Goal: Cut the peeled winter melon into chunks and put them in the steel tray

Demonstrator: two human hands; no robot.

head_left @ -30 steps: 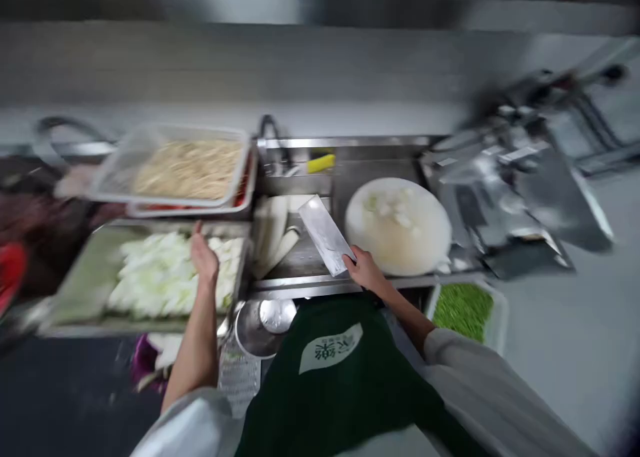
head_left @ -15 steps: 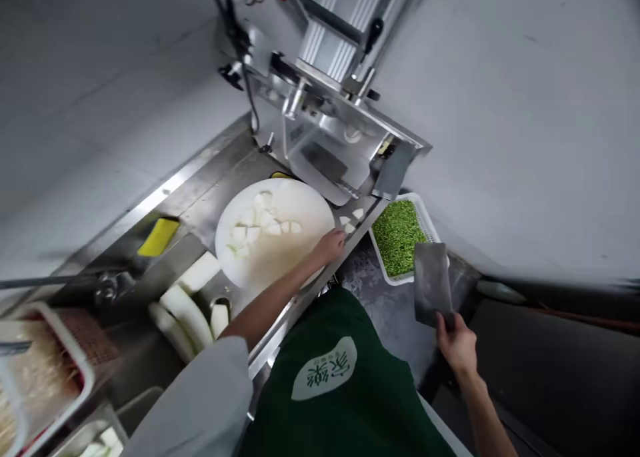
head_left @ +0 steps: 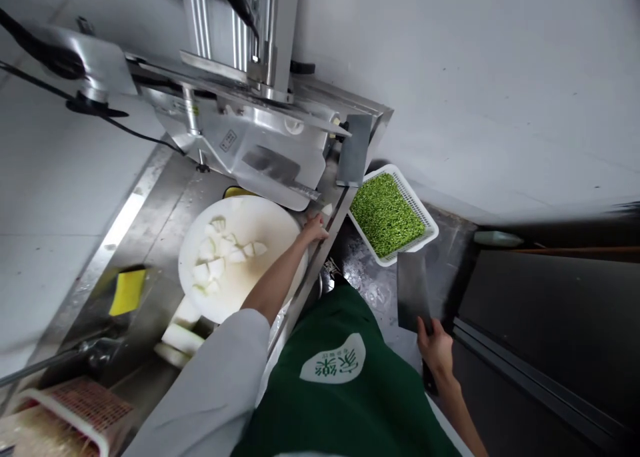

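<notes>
My right hand (head_left: 436, 350) grips a cleaver (head_left: 413, 290) by its dark handle, holding it out over the floor at my right side. At the right edge of the round white cutting board (head_left: 280, 227), my left hand (head_left: 314, 230) reaches down to the metal counter. Its fingers are closed round a white vegetable chunk, mostly hidden by them. Another white chunk (head_left: 327, 209) lies on the counter just past the fingertips. Several cut white chunks (head_left: 216, 268) are grouped on the left half of the board. Larger peeled white lengths (head_left: 183, 339) lie beside the board, partly behind my sleeve.
A metal slicing machine (head_left: 260, 127) stands behind the board. Down on the right, a white basket (head_left: 431, 234) holds chopped greens (head_left: 385, 214). A yellow cloth or sponge (head_left: 128, 292) and a tap (head_left: 97, 352) are at the left, above a reddish basket (head_left: 95, 404).
The view has turned and come nearer the slicer. My left hand has moved onto the loose chunks beside the board and closed there. The cleaver stays in my right hand, slightly lower.
</notes>
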